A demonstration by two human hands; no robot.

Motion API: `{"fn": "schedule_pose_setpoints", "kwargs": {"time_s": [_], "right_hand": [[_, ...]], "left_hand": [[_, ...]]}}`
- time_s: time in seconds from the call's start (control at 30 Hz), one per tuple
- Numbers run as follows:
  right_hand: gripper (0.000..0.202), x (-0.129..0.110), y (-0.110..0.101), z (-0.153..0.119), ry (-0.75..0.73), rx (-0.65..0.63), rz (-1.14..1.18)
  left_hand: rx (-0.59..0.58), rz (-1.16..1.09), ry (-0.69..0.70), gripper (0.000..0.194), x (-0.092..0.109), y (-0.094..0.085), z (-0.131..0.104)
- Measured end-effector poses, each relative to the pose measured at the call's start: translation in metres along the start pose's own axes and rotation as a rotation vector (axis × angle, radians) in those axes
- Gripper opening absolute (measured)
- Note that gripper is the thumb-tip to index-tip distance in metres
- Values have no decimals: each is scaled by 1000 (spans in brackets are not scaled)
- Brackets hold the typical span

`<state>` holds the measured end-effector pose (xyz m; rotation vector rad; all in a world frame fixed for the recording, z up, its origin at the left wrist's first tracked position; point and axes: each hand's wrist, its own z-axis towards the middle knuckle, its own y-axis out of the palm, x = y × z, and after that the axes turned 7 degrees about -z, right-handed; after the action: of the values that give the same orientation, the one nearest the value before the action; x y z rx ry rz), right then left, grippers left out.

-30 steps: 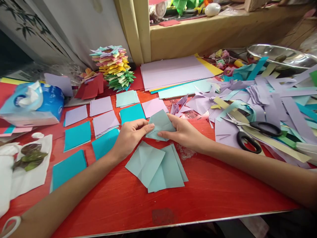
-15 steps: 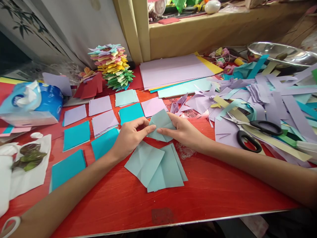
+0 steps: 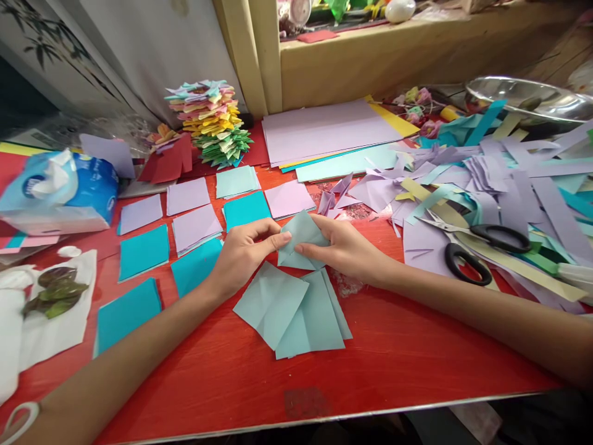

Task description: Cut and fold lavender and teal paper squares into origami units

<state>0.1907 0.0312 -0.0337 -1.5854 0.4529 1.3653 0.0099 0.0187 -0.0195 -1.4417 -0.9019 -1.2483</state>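
Note:
Between my two hands is a small pale blue-green paper (image 3: 303, 240). My left hand (image 3: 245, 253) pinches its left edge between thumb and fingers. On its right side, my right hand (image 3: 345, 247) grips it with the thumb on top and the fingers behind. Just below, creased pale blue-green squares (image 3: 273, 303) overlap on the red table (image 3: 208, 383). Beyond my left hand lie piles of teal squares (image 3: 244, 210) and lilac squares (image 3: 196, 227).
Scissors (image 3: 467, 266) with black handles lie among paper strips (image 3: 546, 210) at the right, before a metal bowl (image 3: 532, 99). Large lilac sheets (image 3: 324, 133) and a folded-paper stack (image 3: 208, 123) stand at the back. A tissue pack (image 3: 65, 191) is at the left.
The held paper has tilted and shifted slightly down between my fingers. Both hands keep nearly the same place and grip.

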Motion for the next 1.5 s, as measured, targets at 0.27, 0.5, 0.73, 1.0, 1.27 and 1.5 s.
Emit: {"fn": "schedule_pose_setpoints", "kwargs": {"time_s": [0.27,0.5,0.73,1.0,1.27,1.5], "right_hand": [[13,2,1,2,8,39,94],[35,-1,1,0,-1,152,171],[38,0,1,-5,-58,172,23],[42,-3,2,-5,-92,152,-191],[46,-4,4,-5,-180,133,-377],[39,-10,0,-6,-63,75,-142]], "left_hand": [[8,-49,-7,20,-1,0,1],[-22,-54,14,25,-6,0,4],[17,-116,-64,29,-5,-1,6],[-27,-263,-117,16,-1,-1,6],[-45,-227,-110,15,-3,-2,6],[-11,8,-9,23,-3,-1,6]]}}
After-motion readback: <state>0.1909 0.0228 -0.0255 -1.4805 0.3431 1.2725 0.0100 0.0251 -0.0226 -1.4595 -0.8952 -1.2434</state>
